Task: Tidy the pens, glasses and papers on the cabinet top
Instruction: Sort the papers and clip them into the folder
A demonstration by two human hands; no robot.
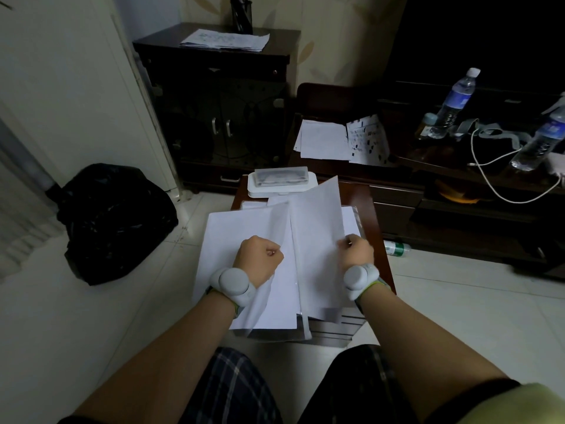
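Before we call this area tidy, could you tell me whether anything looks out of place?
Yes: a small bottle lies on its side on the floor beside the low table, and loose papers sit fanned and askew on the dark unit behind.

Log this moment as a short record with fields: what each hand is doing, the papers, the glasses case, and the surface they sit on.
left hand: grips the edge of a translucent sleeve lifted off the papers
right hand: pinches a raised white sheet
papers: loose white stack, spread over most of the small cabinet top
glasses case: clear case lying on a white box at the far end
small cabinet top: reddish-brown wood
progress: papers not yet squared up
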